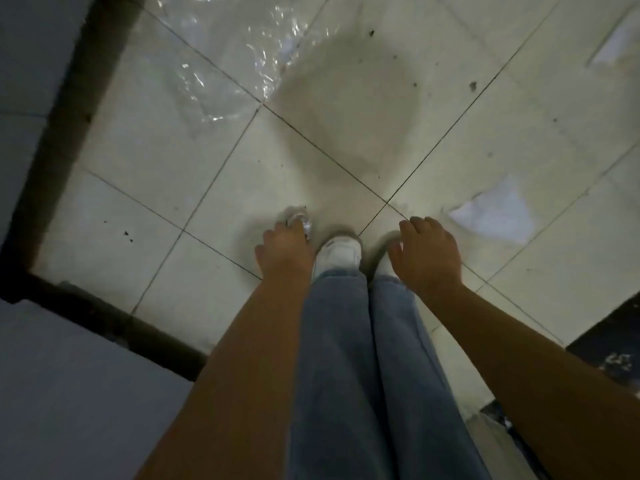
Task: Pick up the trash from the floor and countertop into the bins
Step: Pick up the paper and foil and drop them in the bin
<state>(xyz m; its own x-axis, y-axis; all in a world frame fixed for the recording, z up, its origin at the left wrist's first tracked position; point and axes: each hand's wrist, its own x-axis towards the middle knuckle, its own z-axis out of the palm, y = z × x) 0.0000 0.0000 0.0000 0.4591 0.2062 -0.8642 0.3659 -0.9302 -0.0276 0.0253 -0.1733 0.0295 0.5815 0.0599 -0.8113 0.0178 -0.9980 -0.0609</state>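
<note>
Trash count first: three bits that I can pick out on the white tiled floor. One small crumpled silvery wad, one flat white paper scrap off to the right, and one big sheet of clear crinkly plastic up top left. There's also a pale strip at the far upper right, but it's too blurry to say what it is.

Two hands, both reaching down. The left hand has its fingertips curled right onto the wad, which sits on the floor just beside the toe of the one white shoe that shows properly. Can't tell if it's actually pinched or just touched, because the fingers cover most of it. The wad is a round lump, so no real long axis to it. The right hand is loosely spread, palm down, with nothing in it, and it covers most of the other foot.

The paper scrap is sort of triangular, running lower-left to upper-right, near the right hand but not touching it. The plastic's long side runs diagonally from the upper middle down toward the left, and its top is cut off by the frame.

Jeans fill the bottom middle. A dark baseboard runs along a bluish wall on the left. The whole shot is dim and motion-smeared.
</note>
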